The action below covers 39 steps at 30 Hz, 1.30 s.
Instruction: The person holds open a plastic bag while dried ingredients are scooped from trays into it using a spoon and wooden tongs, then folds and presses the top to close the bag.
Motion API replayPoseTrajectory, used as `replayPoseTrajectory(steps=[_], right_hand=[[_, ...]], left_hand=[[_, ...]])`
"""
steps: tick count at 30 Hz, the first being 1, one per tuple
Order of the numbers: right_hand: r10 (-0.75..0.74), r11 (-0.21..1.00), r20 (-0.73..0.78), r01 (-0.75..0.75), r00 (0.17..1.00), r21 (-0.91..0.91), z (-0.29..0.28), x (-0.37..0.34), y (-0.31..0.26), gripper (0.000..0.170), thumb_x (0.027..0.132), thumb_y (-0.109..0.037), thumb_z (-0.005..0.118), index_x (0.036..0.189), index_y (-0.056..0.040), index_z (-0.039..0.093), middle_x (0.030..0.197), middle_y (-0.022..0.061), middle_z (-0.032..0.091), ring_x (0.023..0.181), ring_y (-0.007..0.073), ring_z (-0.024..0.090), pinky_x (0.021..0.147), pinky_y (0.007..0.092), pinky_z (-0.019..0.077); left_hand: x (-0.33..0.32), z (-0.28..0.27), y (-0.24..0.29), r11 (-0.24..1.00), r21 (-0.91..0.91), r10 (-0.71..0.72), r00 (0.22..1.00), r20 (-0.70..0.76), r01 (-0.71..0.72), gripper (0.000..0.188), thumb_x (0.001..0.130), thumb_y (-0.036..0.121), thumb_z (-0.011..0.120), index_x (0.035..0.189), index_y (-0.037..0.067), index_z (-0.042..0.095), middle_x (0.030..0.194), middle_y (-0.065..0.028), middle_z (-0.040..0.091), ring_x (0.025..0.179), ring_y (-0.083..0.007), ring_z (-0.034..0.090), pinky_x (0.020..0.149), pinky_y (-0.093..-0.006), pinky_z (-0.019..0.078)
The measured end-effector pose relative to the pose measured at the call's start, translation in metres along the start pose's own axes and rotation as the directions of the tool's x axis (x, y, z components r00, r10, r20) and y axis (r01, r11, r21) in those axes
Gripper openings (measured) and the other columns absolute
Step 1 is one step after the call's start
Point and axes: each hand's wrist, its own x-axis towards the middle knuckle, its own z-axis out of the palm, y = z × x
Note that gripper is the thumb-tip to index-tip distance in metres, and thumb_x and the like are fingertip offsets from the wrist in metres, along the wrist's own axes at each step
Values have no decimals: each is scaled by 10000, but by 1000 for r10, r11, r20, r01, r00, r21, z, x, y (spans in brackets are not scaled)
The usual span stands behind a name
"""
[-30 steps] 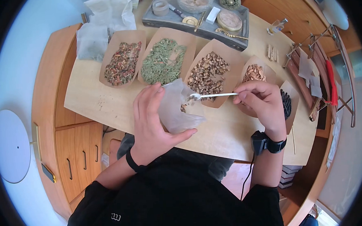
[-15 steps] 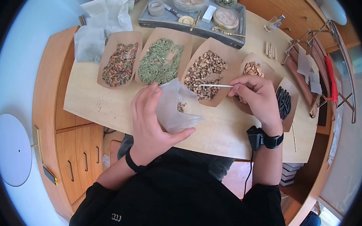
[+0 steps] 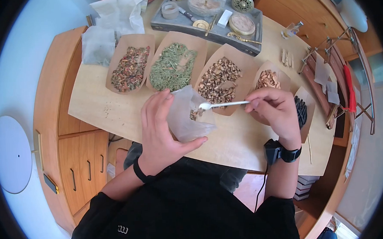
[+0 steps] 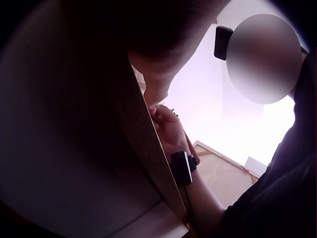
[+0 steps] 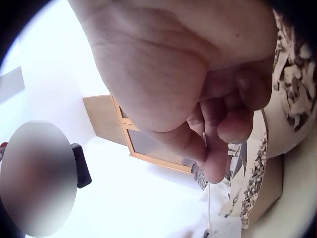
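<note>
My left hand (image 3: 159, 127) holds a translucent white pouch (image 3: 186, 127) between fingers and thumb, its mouth facing right. A few brown chopped pieces (image 3: 194, 114) show inside. My right hand (image 3: 277, 110) pinches the handle of a small white spoon (image 3: 225, 104). The spoon's bowl, looking white, is right at the pouch's mouth. Behind it is a paper tray (image 3: 245, 51) of brown chopped pieces (image 3: 221, 77). In the right wrist view, thumb and fingertips meet on the thin spoon handle (image 5: 209, 206). The left wrist view is dark and hides the pouch.
Paper trays of reddish mixed herbs (image 3: 130, 70), green dried herb (image 3: 173, 66), pale chips (image 3: 268, 78) and black pieces (image 3: 301, 113) line the table (image 3: 122, 112). Filled white pouches (image 3: 98, 44) sit far left. A grey tray (image 3: 165, 23) stands behind, a rack (image 3: 334, 71) at right.
Half a second ago the spoon was over the tray of brown pieces. It has moved left to the pouch's mouth, where it also was a second ago. The left hand keeps its hold.
</note>
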Motion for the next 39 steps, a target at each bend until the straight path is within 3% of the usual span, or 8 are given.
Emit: replayPoseTrajectory(steps=[1, 3, 4, 16, 26, 31, 35, 39], right_hand=[[0, 1000, 1, 0, 1000, 1, -4, 2, 5, 192, 1090, 0, 658, 1200, 24, 814, 939, 34, 807, 744, 13, 606, 651, 201, 443], [-179, 975, -289, 129, 941, -183, -17, 8, 16, 184, 1095, -24, 667, 1194, 42, 807, 939, 30, 802, 766, 27, 633, 670, 210, 475], [-141, 967, -342, 55, 929, -251, -22, 7, 15, 180, 1096, -43, 678, 1186, 44, 807, 942, 34, 803, 789, 43, 665, 699, 219, 509], [105, 994, -150, -108, 983, -12, 2, 15, 14, 183, 1094, -68, 701, 1195, 34, 815, 964, 43, 831, 727, 16, 614, 646, 199, 472], [87, 995, -196, -77, 977, 60, -3, 11, 7, 174, 1089, -39, 692, 1190, 48, 804, 961, 64, 824, 748, 36, 635, 656, 209, 479], [-65, 997, -61, 63, 996, -44, 4, -5, -2, 171, 1074, -6, 676, 1171, 34, 812, 977, 55, 814, 827, 66, 690, 737, 230, 534], [-119, 948, -372, -6, 921, -318, -17, -1, 3, 159, 1055, -33, 685, 1122, 33, 814, 903, 18, 779, 780, 47, 676, 708, 238, 530], [-138, 939, -380, -2, 915, -345, -20, -1, 7, 164, 1050, -56, 697, 1126, 42, 804, 865, 20, 765, 772, 47, 687, 710, 232, 530]], left_hand=[[0, 0, 0, 1000, -9, -3, 1000, -11, 3, 1280, 658, 396, 1085, 1670, 98, 361, 1636, -254, 488, 1461, -514, 503, 1198, -650, 435], [-1, 0, -1, 1000, -2, 5, 1000, 0, -5, 1318, 649, 367, 1091, 1694, 83, 339, 1651, -253, 469, 1484, -491, 485, 1221, -625, 424], [-1, 0, -1, 1000, 5, 14, 1000, 9, -14, 1357, 641, 338, 1097, 1717, 68, 317, 1667, -252, 449, 1506, -468, 468, 1245, -600, 413], [1, 1, 1, 1000, -6, 4, 1000, -12, -4, 1284, 646, 390, 1088, 1665, 93, 367, 1636, -255, 485, 1454, -512, 507, 1194, -645, 438], [1, -1, 0, 1000, -6, -5, 1000, 0, 5, 1277, 651, 398, 1086, 1663, 86, 373, 1644, -256, 476, 1461, -515, 498, 1198, -652, 434], [0, -2, -1, 1000, 4, 4, 1000, 17, -4, 1371, 635, 356, 1106, 1722, 78, 317, 1662, -257, 452, 1505, -473, 473, 1239, -608, 416], [0, 0, -1, 1000, -1, 15, 1000, 18, -15, 1367, 636, 357, 1106, 1720, 80, 321, 1665, -259, 451, 1505, -473, 475, 1238, -609, 417], [0, 0, 0, 1000, -10, 2, 1000, 4, -2, 1269, 653, 389, 1086, 1662, 86, 378, 1655, -258, 473, 1465, -520, 497, 1198, -654, 435]])
